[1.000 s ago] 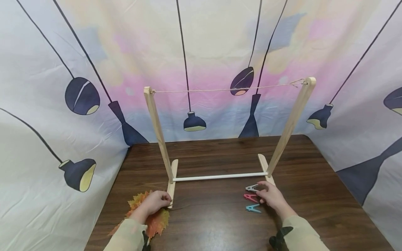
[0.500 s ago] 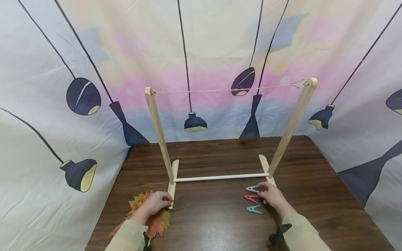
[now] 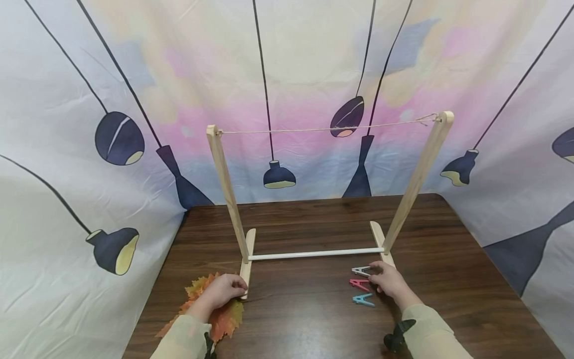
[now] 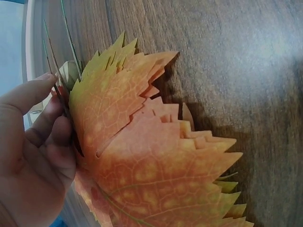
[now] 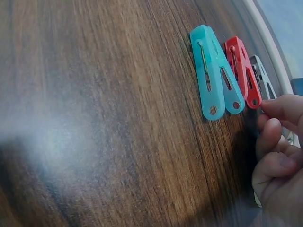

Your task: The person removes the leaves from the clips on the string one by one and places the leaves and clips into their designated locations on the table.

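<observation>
Orange and yellow artificial maple leaves [image 4: 142,170] lie overlapping in a pile on the table, partly behind the left sleeve in the head view. My left hand [image 3: 222,290] is over them, thumb and fingertips pinching a thin leaf stem [image 4: 53,64] beside the rack's left foot. On the right, three plastic clothespins lie in a row: grey [image 3: 360,270], red [image 3: 359,284] and blue [image 3: 363,299]. My right hand [image 3: 391,281] pinches the handle end of the grey clothespin between thumb and finger. In the right wrist view the grey clothespin is partly hidden behind the red one.
A wooden rack [image 3: 417,184] stands on the brown table [image 3: 305,319], with a twine line [image 3: 309,129] strung between its post tops and a white rod [image 3: 314,254] low between its feet. A lamp-printed cloth [image 3: 305,60] hangs behind and at both sides.
</observation>
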Demonstrator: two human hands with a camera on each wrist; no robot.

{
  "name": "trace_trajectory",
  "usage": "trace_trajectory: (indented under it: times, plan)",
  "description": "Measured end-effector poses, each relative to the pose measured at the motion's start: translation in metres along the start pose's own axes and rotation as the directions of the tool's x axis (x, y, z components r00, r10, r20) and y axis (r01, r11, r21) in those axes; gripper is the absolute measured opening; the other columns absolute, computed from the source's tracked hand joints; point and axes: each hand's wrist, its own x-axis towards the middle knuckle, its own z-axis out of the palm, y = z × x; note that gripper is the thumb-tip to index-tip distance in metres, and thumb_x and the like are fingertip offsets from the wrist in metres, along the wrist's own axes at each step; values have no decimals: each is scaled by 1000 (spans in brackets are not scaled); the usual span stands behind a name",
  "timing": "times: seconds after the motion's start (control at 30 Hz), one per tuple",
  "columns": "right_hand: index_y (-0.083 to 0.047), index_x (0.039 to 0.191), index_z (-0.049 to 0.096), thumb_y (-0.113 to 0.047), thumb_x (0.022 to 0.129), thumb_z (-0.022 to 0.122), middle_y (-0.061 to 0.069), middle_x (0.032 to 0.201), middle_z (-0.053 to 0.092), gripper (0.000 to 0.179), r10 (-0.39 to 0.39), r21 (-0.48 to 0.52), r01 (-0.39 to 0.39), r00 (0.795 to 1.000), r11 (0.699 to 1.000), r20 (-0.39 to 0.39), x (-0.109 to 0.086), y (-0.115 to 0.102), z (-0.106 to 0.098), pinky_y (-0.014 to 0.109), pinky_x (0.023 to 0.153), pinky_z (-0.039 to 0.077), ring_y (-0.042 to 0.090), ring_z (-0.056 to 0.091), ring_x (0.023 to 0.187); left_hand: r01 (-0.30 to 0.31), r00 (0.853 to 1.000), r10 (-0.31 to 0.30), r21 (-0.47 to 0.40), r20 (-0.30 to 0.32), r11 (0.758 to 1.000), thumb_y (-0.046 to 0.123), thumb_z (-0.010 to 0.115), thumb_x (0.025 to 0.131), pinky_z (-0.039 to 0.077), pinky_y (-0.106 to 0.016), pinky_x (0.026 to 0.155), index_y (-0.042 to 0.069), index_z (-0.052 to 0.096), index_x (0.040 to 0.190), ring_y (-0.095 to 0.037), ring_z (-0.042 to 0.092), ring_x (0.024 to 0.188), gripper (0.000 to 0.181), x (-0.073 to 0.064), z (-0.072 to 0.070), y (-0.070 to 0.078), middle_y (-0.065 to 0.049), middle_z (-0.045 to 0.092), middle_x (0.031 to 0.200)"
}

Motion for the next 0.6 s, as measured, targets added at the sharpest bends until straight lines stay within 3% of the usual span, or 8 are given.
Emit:
trace_trajectory:
  times: [0.6]
  plan:
    - [3, 128, 50, -5, 87, 59, 5, 69, 54, 43, 25, 11, -25, 1000, 1000, 14, -1, -1, 0, 27, 47, 40, 14, 50, 49, 8, 1000, -9, -91, -9, 996, 10, 67, 85, 45, -27, 57, 6, 69, 86, -8, 53, 63, 5, 1, 1, 3, 3, 61, 72]
